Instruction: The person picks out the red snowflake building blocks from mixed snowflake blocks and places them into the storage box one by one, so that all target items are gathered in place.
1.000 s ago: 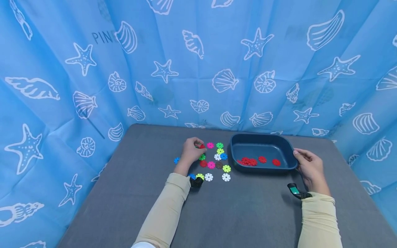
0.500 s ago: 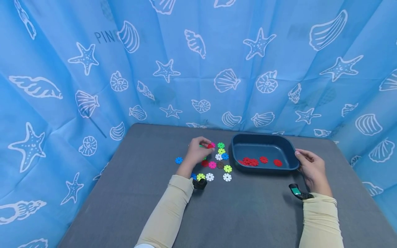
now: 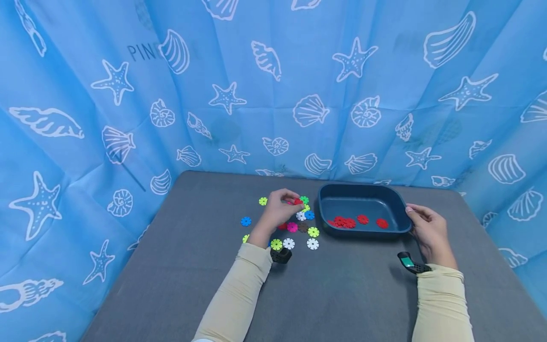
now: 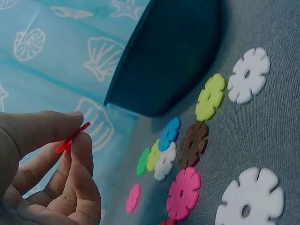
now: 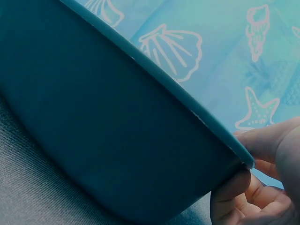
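In the left wrist view, a red snowflake disc, notched round its edge, is pinched between thumb and index finger of my left hand. The hand hovers over the scattered discs, left of the dark blue tub, and hides some of them in the head view. Inside the tub lie several red snowflake discs, towards its near side. My right hand grips the tub's right end at the rim, thumb on top and fingers curled beneath, as the right wrist view shows.
Loose discs on the grey table include a blue one, a brown one, a pink one and white ones such as this white disc. A blue shell-print curtain hangs behind the table.
My left hand has moved right towards the tub, carrying the red disc. Yellow discs at the left have come out from behind it. The right hand still holds the tub in place.
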`<state>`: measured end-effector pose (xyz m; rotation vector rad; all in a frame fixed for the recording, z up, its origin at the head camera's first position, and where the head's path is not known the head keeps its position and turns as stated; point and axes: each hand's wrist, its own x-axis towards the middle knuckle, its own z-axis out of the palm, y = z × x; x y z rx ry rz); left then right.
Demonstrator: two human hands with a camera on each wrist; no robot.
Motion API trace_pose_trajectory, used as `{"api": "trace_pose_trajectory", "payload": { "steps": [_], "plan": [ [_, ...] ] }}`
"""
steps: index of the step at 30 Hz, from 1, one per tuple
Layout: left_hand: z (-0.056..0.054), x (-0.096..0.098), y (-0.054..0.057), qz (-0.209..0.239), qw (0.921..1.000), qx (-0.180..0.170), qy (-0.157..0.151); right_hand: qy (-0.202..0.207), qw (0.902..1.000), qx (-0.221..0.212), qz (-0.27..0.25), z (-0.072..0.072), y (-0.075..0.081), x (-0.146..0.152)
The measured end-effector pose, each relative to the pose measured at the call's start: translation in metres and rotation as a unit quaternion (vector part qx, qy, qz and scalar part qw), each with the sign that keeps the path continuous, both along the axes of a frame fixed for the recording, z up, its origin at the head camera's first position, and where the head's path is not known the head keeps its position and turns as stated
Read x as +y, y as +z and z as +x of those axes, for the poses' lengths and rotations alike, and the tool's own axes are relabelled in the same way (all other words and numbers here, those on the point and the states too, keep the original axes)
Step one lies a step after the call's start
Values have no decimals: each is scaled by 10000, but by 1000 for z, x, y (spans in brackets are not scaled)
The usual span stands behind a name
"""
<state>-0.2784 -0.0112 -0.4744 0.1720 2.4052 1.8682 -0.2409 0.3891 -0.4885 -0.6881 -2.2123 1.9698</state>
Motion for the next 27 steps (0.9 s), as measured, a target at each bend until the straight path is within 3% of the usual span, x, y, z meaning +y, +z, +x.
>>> {"api": "trace_pose_trajectory", "payload": {
  "steps": [13, 27],
  "plan": [
    [2, 20, -3, 169, 9997, -152, -37, -14, 10000, 30, -60, 1, 0, 0],
    [9, 40, 1, 164, 9994, -143, -253, -10, 10000, -36, -6, 1, 1, -1]
  ]
}}
